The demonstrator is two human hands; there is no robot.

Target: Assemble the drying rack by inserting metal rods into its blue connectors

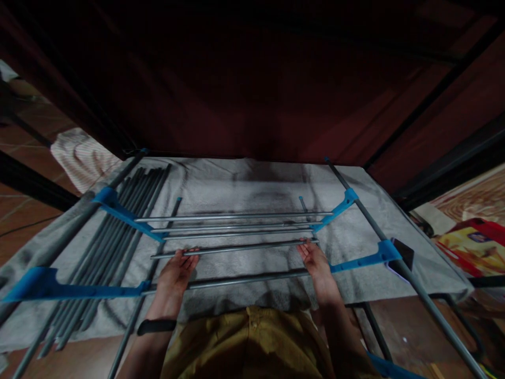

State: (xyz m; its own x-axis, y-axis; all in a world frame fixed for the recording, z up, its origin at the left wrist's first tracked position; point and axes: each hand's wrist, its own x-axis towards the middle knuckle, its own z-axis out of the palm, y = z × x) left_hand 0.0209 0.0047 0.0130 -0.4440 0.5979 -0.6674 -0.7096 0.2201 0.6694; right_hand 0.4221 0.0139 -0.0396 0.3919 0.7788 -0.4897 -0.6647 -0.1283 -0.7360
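Note:
A grey metal rod (244,247) lies crosswise over a grey blanket (244,181). My left hand (177,271) touches its left end with the fingers stretched out. My right hand (313,260) touches its right end, fingers also extended. Beyond it, several more grey rods (236,223) run between two blue plastic connectors (122,210) (339,208) of a rack frame. Another long rod (244,279) passes under my hands, joined to nearer blue connectors (59,289) (371,258).
A bundle of loose grey rods (106,258) lies on the blanket at the left. Long frame tubes (398,263) run along the right. Dark red fabric (252,89) hangs behind. A striped cloth (79,152) lies at the far left, colourful items (473,242) at the right.

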